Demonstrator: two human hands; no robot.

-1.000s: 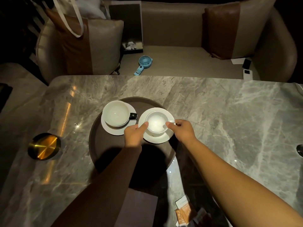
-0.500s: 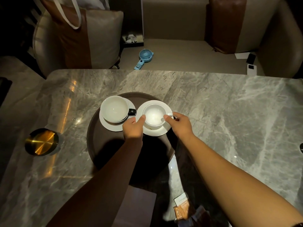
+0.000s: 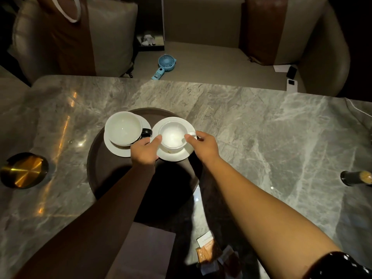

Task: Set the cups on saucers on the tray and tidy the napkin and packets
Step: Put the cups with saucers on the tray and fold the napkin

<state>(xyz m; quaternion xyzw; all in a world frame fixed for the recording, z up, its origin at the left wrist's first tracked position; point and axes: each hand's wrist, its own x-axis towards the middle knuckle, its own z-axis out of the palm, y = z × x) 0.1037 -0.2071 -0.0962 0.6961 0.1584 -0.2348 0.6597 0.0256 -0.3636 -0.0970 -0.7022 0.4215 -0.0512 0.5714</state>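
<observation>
A round dark tray (image 3: 96, 158) lies on the marble table. On its far left, a white cup with a black handle (image 3: 123, 128) sits on a saucer (image 3: 114, 149). Beside it, a second white cup (image 3: 172, 136) sits on another saucer (image 3: 175, 156). My left hand (image 3: 145, 150) grips that saucer's near-left rim, thumb against the cup. My right hand (image 3: 203, 144) pinches the cup's handle side. A dark napkin (image 3: 147, 250) lies near the table's front edge, with several packets (image 3: 211, 250) to its right.
A brass round dish (image 3: 23, 170) sits at the table's left. A dark bottle-like object (image 3: 356, 177) lies at the right edge. Beyond the table, a sofa holds cushions, a blue hand fan (image 3: 166, 64) and phones (image 3: 291, 77).
Both hands keep hold of the right cup and saucer on the tray. The whole scene has shifted a little in view as my head moved; the cup set looks unmoved.
</observation>
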